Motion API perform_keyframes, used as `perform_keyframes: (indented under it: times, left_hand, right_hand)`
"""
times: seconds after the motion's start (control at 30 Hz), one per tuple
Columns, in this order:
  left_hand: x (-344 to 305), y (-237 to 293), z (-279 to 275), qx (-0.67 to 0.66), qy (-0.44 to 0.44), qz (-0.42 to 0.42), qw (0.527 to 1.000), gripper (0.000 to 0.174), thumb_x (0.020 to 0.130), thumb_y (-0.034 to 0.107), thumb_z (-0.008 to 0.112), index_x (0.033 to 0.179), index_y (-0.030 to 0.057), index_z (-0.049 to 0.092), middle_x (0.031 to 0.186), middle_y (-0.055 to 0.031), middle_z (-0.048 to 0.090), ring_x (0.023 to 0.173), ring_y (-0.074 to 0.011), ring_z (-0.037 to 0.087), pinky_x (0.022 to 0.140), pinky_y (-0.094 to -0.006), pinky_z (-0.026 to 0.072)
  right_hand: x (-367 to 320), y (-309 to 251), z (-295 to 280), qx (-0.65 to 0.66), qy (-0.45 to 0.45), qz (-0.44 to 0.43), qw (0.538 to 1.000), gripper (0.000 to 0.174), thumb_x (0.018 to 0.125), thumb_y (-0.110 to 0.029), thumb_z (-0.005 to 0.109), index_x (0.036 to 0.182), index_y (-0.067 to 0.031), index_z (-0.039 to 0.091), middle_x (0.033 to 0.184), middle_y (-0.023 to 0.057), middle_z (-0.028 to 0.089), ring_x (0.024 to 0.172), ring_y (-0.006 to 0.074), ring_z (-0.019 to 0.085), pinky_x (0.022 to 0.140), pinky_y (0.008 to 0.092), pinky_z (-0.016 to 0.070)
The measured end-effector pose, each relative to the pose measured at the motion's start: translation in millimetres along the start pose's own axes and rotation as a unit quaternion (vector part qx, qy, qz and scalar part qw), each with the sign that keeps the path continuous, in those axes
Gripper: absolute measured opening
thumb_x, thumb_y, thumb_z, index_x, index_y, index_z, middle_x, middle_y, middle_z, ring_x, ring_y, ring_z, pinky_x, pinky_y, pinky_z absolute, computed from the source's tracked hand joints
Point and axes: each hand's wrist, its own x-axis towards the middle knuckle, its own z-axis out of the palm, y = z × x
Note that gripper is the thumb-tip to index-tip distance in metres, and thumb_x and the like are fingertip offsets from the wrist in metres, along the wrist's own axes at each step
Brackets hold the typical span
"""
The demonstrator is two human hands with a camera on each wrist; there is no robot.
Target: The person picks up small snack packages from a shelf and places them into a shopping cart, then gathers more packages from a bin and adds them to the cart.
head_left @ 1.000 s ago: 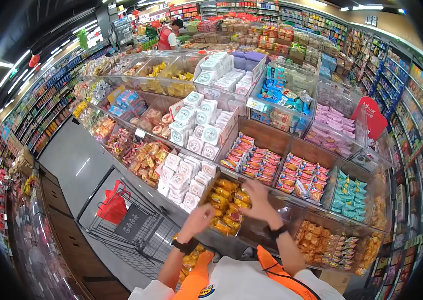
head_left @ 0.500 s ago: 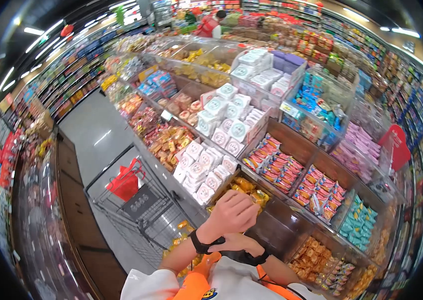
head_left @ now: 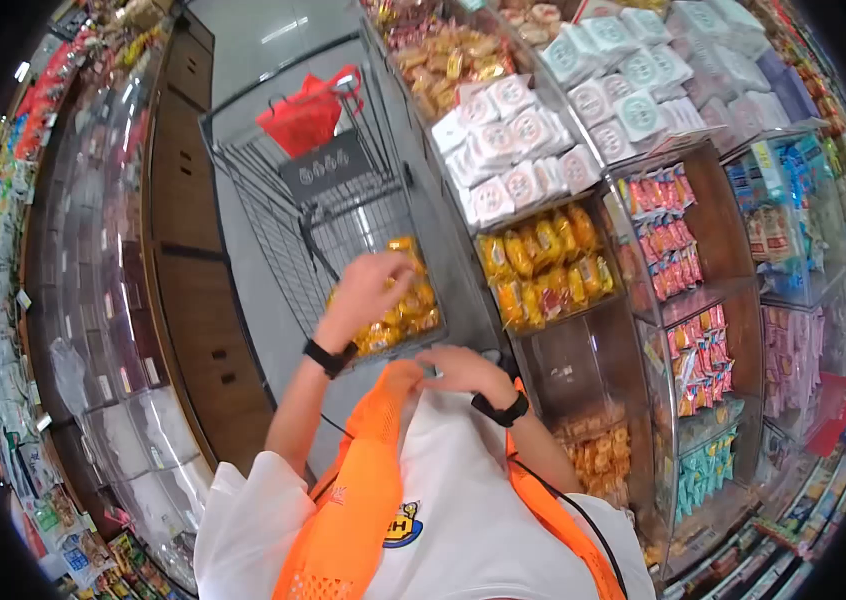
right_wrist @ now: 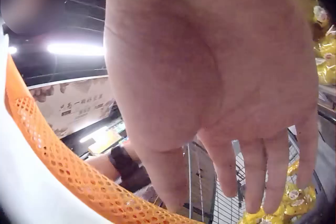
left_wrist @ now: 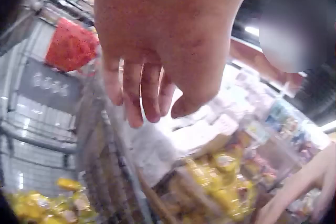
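The yellow packets (head_left: 419, 298) lie in the cart (head_left: 318, 172) beneath our left hand (head_left: 363, 293), which is loosely curled and empty, while our right hand (head_left: 468, 371) holds nothing, its fingers extended near the orange vest (head_left: 368, 450). Such packets probably handle best with cupped fingers, a light grip and a low release, our wrists clear of the wire sides; more fill a bin to our hands' right.

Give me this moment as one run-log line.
left hand: open, empty, over yellow packets in cart | right hand: open, empty, near orange vest | red bag: at cart's far end
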Motion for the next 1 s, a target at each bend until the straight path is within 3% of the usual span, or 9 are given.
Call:
perform_keyframes:
  times: [0.07, 0.27, 0.37, 0.47, 0.6, 0.67, 0.83, 0.9, 1.0]
  left_hand:
    - [-29, -94, 17, 0.025, -0.053, -0.111, 0.992, 0.024, 0.079, 0.022, 0.069, 0.098, 0.0061, 0.066, 0.083, -0.0129, 0.066, 0.081, -0.0324, 0.065, 0.075, -0.0402, 0.0519]
    - [-94, -298, 80, 0.042, -0.202, -0.268, 0.941, 0.066, 0.066, 0.035, 0.081, 0.124, 0.0107, 0.060, 0.127, -0.0210, 0.055, 0.118, -0.0358, 0.055, 0.097, -0.0443, 0.0472]
    - [-98, -336, 112, 0.091, -0.251, -0.306, 0.914, 0.090, 0.061, 0.040, 0.086, 0.139, 0.0165, 0.049, 0.146, -0.0257, 0.036, 0.136, -0.0450, 0.034, 0.106, -0.0507, 0.0406]
    - [-109, -381, 156, 0.026, -0.250, -0.323, 0.912, 0.118, 0.047, 0.053, 0.089, 0.150, 0.0289, 0.036, 0.157, -0.0275, 0.018, 0.143, -0.0508, 0.016, 0.119, -0.0552, 0.0170]
    - [-88, -357, 138, 0.062, -0.360, -0.300, 0.881, 0.108, 0.060, 0.061, 0.075, 0.152, 0.0230, 0.032, 0.159, -0.0075, 0.028, 0.145, -0.0478, 0.016, 0.116, -0.0667, 0.0035]
    - [-131, -403, 189, 0.038, -0.236, -0.217, 0.946, 0.090, 0.065, 0.042, 0.078, 0.144, 0.0174, 0.042, 0.144, -0.0115, 0.047, 0.139, -0.0469, 0.030, 0.115, -0.0676, 0.0031]
    - [-134, -402, 183, 0.022, -0.277, -0.206, 0.938, 0.077, 0.065, 0.039, 0.081, 0.134, 0.0160, 0.054, 0.134, -0.0130, 0.056, 0.137, -0.0382, 0.036, 0.117, -0.0640, 0.0009]
    - [-137, -412, 188, 0.085, -0.340, -0.197, 0.916, 0.068, 0.069, 0.039, 0.079, 0.129, 0.0144, 0.060, 0.128, -0.0151, 0.061, 0.127, -0.0354, 0.049, 0.117, -0.0560, 0.0219]
    - [-109, -387, 145, 0.052, -0.376, -0.235, 0.895, 0.062, 0.072, 0.042, 0.078, 0.125, 0.0119, 0.064, 0.115, -0.0167, 0.067, 0.110, -0.0343, 0.062, 0.102, -0.0464, 0.0457]
  right_hand:
    - [8, 9, -1, 0.079, 0.012, 0.034, 0.996, 0.051, 0.085, -0.033, 0.069, 0.125, -0.0020, 0.059, 0.115, 0.0171, 0.067, 0.104, 0.0309, 0.065, 0.088, 0.0393, 0.0519]
    - [107, 24, 7, 0.238, 0.046, 0.172, 0.955, 0.068, 0.083, -0.024, 0.074, 0.140, -0.0040, 0.044, 0.128, 0.0220, 0.056, 0.116, 0.0335, 0.058, 0.095, 0.0400, 0.0488]
    - [191, 61, 45, 0.098, 0.111, 0.143, 0.979, 0.078, 0.080, -0.026, 0.076, 0.145, -0.0057, 0.038, 0.138, 0.0232, 0.046, 0.128, 0.0351, 0.048, 0.104, 0.0427, 0.0421]
    - [267, 100, 67, 0.066, 0.089, 0.239, 0.965, 0.099, 0.071, -0.038, 0.082, 0.150, -0.0097, 0.030, 0.148, 0.0256, 0.034, 0.137, 0.0430, 0.035, 0.110, 0.0478, 0.0345]
    - [307, 146, 94, -0.062, -0.061, 0.397, 0.914, 0.117, 0.059, -0.063, 0.081, 0.154, -0.0265, 0.023, 0.155, 0.0239, 0.024, 0.140, 0.0482, 0.027, 0.114, 0.0557, 0.0272]
    - [316, 160, 142, -0.090, -0.103, 0.490, 0.861, 0.100, 0.070, -0.061, 0.074, 0.153, -0.0363, 0.024, 0.159, 0.0189, 0.013, 0.143, 0.0497, 0.015, 0.112, 0.0627, 0.0247]
    - [276, 186, 169, -0.004, 0.119, 0.378, 0.918, 0.057, 0.092, -0.035, 0.058, 0.145, -0.0274, 0.038, 0.148, 0.0214, 0.034, 0.136, 0.0396, 0.038, 0.108, 0.0459, 0.0394]
    - [269, 142, 128, 0.090, 0.245, 0.359, 0.896, 0.036, 0.096, -0.025, 0.051, 0.130, -0.0154, 0.048, 0.125, 0.0208, 0.054, 0.112, 0.0372, 0.057, 0.094, 0.0425, 0.0466]
    - [268, 182, 140, 0.185, 0.196, 0.412, 0.870, 0.019, 0.096, -0.022, 0.050, 0.112, -0.0118, 0.047, 0.102, 0.0165, 0.056, 0.093, 0.0345, 0.057, 0.078, 0.0451, 0.0425]
